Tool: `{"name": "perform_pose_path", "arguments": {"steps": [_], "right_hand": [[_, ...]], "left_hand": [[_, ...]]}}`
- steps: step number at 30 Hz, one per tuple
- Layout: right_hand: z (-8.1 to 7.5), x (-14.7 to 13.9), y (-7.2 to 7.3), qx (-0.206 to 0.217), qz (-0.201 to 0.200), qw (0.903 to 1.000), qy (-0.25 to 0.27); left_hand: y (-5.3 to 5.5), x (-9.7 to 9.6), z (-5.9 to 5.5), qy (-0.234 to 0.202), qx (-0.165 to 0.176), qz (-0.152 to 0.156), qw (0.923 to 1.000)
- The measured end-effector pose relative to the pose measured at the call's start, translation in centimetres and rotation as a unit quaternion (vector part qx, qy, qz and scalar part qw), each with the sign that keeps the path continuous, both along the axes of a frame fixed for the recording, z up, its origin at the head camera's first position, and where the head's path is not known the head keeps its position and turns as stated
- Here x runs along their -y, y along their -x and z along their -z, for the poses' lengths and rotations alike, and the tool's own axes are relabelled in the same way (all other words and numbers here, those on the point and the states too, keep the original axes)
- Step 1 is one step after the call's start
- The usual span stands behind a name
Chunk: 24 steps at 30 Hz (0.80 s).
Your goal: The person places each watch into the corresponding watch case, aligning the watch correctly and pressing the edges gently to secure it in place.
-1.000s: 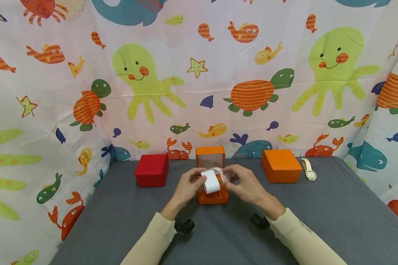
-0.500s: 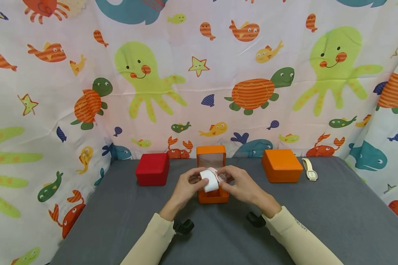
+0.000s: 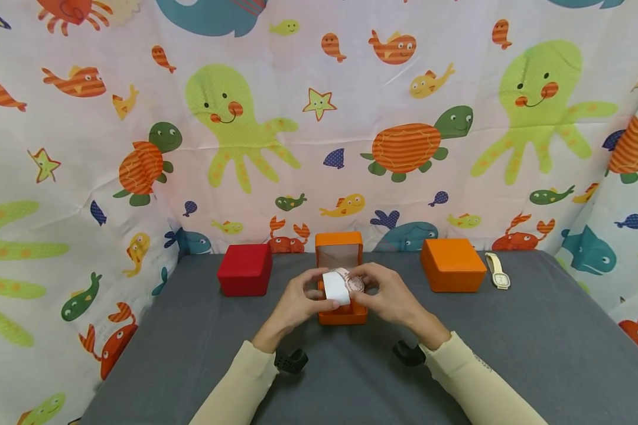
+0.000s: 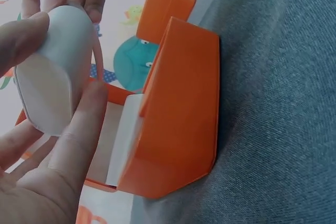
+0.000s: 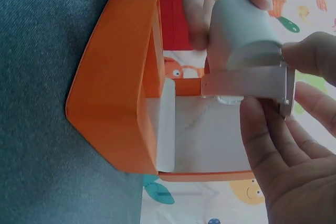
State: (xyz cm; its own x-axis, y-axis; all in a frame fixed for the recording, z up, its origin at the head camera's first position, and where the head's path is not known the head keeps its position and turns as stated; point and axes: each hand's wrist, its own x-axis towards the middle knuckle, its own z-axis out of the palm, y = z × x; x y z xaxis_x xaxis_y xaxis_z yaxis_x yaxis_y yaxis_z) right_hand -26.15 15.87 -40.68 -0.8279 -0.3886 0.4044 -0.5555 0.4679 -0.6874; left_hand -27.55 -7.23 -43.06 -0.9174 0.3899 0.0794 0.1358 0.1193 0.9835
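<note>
A white watch cushion (image 3: 335, 288) is gripped between thumb and fingers of my left hand (image 3: 296, 301). My right hand (image 3: 390, 295) pinches a watch (image 3: 355, 284) by its case, at the cushion's right end. In the right wrist view, its pale pink strap (image 5: 239, 82) runs across the end of the cushion (image 5: 241, 24), and the case (image 5: 287, 90) is seen edge-on between my thumb and fingers. Both hands are over an orange watch box (image 3: 342, 319) with its lid raised. The left wrist view shows the cushion (image 4: 58, 61) above the box's side (image 4: 181, 108).
A red box (image 3: 244, 270) sits at the back left. To the back right is a closed orange box (image 3: 452, 265), with a cream-strapped watch (image 3: 497, 271) lying beside it. Grey cloth (image 3: 191, 354) covers the table, and a sea-animal curtain (image 3: 319, 141) hangs behind.
The right hand has brought the watch left, up against the cushion. In my left hand the cushion has turned slightly, and the left thumb has shifted to its lower edge.
</note>
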Motion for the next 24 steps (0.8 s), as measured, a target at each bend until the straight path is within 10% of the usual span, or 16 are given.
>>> {"name": "perform_pose_path", "arguments": {"steps": [18, 24], "right_hand": [[0.25, 0.32, 0.39, 0.03, -0.023, 0.9977, 0.057], [0.52, 0.42, 0.86, -0.032, -0.026, 0.9986, 0.033]], "left_hand": [[0.29, -0.3, -0.19, 0.001, 0.033, -0.035, 0.9989], [0.37, -0.54, -0.65, -0.003, 0.039, -0.055, 0.9977]]}}
